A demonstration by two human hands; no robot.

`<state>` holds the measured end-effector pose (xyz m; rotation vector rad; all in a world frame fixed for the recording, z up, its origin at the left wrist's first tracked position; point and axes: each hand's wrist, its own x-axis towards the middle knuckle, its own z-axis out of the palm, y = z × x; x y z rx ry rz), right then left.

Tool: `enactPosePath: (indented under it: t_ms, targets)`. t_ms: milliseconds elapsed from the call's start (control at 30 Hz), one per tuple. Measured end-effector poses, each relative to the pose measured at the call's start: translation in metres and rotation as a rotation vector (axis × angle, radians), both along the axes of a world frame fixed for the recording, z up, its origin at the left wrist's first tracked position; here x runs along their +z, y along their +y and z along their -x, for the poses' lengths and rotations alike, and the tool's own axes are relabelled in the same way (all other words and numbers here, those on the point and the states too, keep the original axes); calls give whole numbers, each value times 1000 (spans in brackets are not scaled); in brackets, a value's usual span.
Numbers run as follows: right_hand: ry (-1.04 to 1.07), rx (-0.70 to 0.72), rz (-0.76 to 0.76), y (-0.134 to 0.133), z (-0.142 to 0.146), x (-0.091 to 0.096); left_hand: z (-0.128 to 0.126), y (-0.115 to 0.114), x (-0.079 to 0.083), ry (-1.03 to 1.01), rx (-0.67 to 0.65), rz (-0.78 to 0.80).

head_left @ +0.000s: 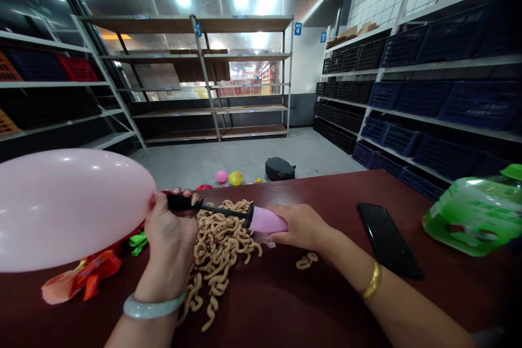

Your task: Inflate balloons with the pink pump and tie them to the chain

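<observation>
A big inflated pink balloon (pixel 65 206) fills the left side, its neck fitted onto the black nozzle of a hand pump (pixel 228 213). My left hand (pixel 171 234) is closed around the balloon's neck and the nozzle. My right hand (pixel 299 225) grips the pump's pink handle (pixel 267 221), drawn out to the right along a thin black rod. Under the pump lies a heap of tan rubber bands (pixel 220 244) on the dark red table (pixel 285 304).
Flat uninflated balloons, orange and green (pixel 93 269), lie under the pink one. A black phone (pixel 387 239) and a green transparent bag (pixel 475 212) are on the right. Small balloons (pixel 229 177) and a dark bag (pixel 279 168) sit on the floor; shelving with crates lines the walls.
</observation>
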<state>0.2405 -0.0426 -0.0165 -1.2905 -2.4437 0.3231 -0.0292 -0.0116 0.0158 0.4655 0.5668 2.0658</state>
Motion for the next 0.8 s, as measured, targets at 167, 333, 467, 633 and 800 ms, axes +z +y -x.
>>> enactPosePath:
  t_ms: [167,333,467,633,800]
  targets:
    - [-35,-10,-14,-1,0,-2,11,6,-2,-46,30,-9]
    - [-73,-29,-38,-2,0,-2,-10,5,-12,-58,-62,-16]
    - [-77,-45,-49,-1,2,-6,-38,1,-26,-31,-126,-21]
    - [-55,-56,-54,-4,6,-11,-72,-10,-42,-22,-179,4]
    - [-15,-48,-40,-7,11,-11,-83,-19,-42,-1,-189,-13]
